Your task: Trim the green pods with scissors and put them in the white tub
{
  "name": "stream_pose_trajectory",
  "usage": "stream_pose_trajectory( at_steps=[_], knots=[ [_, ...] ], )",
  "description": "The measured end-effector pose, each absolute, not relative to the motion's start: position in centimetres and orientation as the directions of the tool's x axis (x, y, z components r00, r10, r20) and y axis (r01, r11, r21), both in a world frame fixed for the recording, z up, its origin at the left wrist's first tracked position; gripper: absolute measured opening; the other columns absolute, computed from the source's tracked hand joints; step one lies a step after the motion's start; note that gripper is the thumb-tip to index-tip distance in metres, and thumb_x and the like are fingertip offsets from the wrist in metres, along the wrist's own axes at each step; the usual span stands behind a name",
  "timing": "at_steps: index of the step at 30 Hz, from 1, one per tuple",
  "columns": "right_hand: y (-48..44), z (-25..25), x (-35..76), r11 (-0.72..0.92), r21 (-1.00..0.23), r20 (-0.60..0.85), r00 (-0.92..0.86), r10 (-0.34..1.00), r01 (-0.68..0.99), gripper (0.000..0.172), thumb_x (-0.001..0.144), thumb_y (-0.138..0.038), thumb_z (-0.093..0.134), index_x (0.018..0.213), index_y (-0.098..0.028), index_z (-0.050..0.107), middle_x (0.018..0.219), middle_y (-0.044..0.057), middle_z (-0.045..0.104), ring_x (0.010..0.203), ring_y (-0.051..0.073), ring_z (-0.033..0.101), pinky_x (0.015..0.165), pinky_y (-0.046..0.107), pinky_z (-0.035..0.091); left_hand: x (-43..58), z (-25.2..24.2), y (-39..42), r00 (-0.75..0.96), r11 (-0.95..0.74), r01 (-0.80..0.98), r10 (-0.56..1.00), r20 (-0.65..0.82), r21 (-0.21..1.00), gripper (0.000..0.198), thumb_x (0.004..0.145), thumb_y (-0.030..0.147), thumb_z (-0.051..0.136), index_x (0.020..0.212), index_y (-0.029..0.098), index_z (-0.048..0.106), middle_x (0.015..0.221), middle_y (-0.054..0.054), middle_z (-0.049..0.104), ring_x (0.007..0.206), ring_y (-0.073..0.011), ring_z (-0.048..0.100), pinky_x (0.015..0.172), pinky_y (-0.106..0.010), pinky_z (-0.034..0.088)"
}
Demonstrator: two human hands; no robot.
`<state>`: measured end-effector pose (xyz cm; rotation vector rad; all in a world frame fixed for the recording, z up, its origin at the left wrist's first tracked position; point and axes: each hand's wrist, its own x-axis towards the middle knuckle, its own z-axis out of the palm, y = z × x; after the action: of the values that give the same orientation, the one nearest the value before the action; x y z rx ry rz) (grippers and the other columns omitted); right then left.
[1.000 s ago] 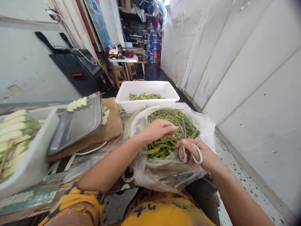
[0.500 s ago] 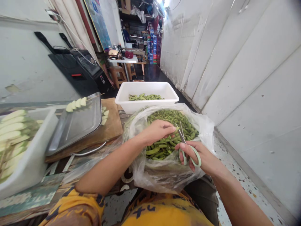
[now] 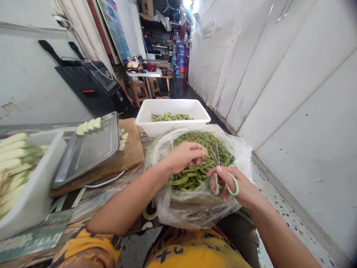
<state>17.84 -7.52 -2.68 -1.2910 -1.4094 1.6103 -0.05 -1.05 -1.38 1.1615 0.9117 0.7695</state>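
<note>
In front of me a clear plastic bag lies wide open, full of green edamame pods. Over the pods my left hand is closed, thumb and fingers pinched on an edamame pod that is mostly hidden by the fingertips. My right hand grips scissors with pale green handles. The blades are spread and point up and away, just right of my left fingertips. Behind the bag stands a white plastic tub with a layer of pods at its bottom.
At left, a metal tray rests on a wooden cutting board, with a skewer of pale slices on it. A white bin of skewered slices stands nearer. A white wall runs along the right.
The scissors have moved slightly away from my left hand, and their blades stand apart from the pod. Less of the pod shows at my left fingertips. The whole view has shifted a little.
</note>
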Motion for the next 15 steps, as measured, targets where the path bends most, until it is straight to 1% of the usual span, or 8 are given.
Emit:
stream_pose_trajectory(
  at_steps=[2, 5, 9, 12, 15],
  knots=[
    [-7.6, -2.6, 17.8, -0.254, -0.963, -0.269, -0.332, 0.904, 0.091, 0.054, 0.077, -0.066, 0.056, 0.087, -0.013, 0.064, 0.06, 0.004, 0.057, 0.056, 0.016, 0.052, 0.035, 0.02, 0.043, 0.1, -1.3, -1.0, 0.387, 0.247, -0.128, 0.904, -0.181, 0.961, 0.017, 0.067, 0.016, 0.068, 0.079, 0.012, 0.057, 0.067, -0.003, 0.062, 0.048, -0.0039, 0.047, 0.04, -0.014, 0.026],
    [-7.8, -2.6, 17.8, -0.271, -0.959, -0.284, -0.343, 0.895, 0.087, 0.053, 0.079, -0.066, 0.054, 0.087, -0.014, 0.063, 0.06, 0.004, 0.057, 0.057, 0.016, 0.052, 0.034, 0.02, 0.043, 0.3, -1.5, -1.0, 0.363, 0.228, -0.196, 0.92, -0.146, 0.954, 0.021, 0.066, 0.016, 0.071, 0.079, 0.012, 0.055, 0.074, -0.007, 0.067, 0.049, -0.0038, 0.05, 0.04, -0.013, 0.028],
    [-7.8, -2.6, 17.7, -0.232, -0.963, -0.266, -0.355, 0.896, 0.136, 0.051, 0.079, -0.065, 0.055, 0.086, -0.014, 0.063, 0.061, 0.004, 0.057, 0.056, 0.015, 0.053, 0.035, 0.02, 0.045, 0.5, -2.3, -1.0, 0.344, 0.191, -0.144, 0.93, -0.132, 0.971, 0.024, 0.065, 0.02, 0.074, 0.079, 0.012, 0.055, 0.072, -0.006, 0.068, 0.049, -0.005, 0.051, 0.041, -0.015, 0.032],
    [-7.5, -2.6, 17.5, -0.202, -0.962, -0.255, -0.338, 0.906, 0.184, 0.05, 0.079, -0.065, 0.056, 0.078, -0.015, 0.061, 0.061, 0.003, 0.057, 0.051, 0.014, 0.052, 0.035, 0.021, 0.045, 0.6, -2.7, -1.1, 0.344, 0.15, -0.079, 0.932, -0.115, 0.986, 0.023, 0.066, 0.022, 0.074, 0.078, 0.012, 0.057, 0.064, -0.003, 0.066, 0.048, -0.0059, 0.051, 0.041, -0.016, 0.032],
    [-7.2, -2.8, 17.5, -0.181, -0.96, -0.245, -0.336, 0.909, 0.212, 0.049, 0.079, -0.064, 0.055, 0.071, -0.016, 0.058, 0.057, 0.002, 0.056, 0.046, 0.012, 0.05, 0.035, 0.021, 0.043, 0.6, -2.7, -1.3, 0.365, 0.129, -0.052, 0.926, -0.102, 0.99, 0.021, 0.067, 0.022, 0.073, 0.079, 0.012, 0.059, 0.064, -0.003, 0.066, 0.048, -0.0061, 0.05, 0.042, -0.016, 0.033]
  ],
)
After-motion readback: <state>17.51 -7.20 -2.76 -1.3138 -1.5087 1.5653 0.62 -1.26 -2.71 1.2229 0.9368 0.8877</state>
